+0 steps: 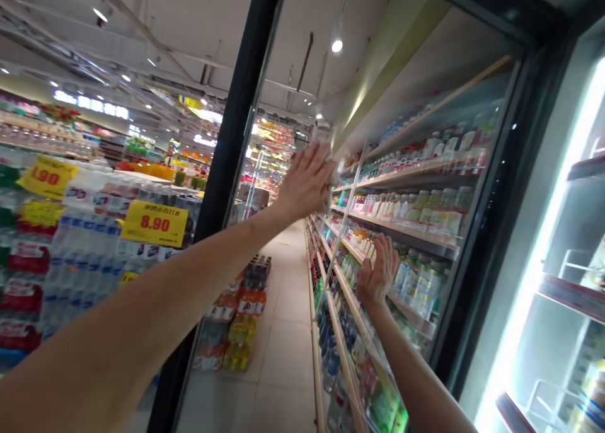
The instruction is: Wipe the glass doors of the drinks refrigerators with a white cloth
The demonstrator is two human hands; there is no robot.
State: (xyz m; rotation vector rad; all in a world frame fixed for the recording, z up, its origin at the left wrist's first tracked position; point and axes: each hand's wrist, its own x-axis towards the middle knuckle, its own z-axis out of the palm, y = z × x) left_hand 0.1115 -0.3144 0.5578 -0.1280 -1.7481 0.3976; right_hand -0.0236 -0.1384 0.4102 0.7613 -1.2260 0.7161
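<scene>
A glass door (293, 282) with a dark frame stands open before me. High on the pane, my left hand (307, 178) lies with its fingers stretched out, pressing a pale crumpled cloth (333, 176). Only an edge of the cloth shows past the hand, and it is slightly blurred. Lower and to the right, my right hand (377, 272) is raised with its fingers up and loosely apart, holding nothing. It is at the glass, but I cannot tell whether it touches.
At the right is a lit cooler interior (534, 231) with shelves. Shelves of bottles (425, 206) show through the pane. Stacked drinks (85, 263) with yellow price signs (154, 223) stand at the left. Bottle packs (241, 332) rest on the tiled aisle floor (283, 332).
</scene>
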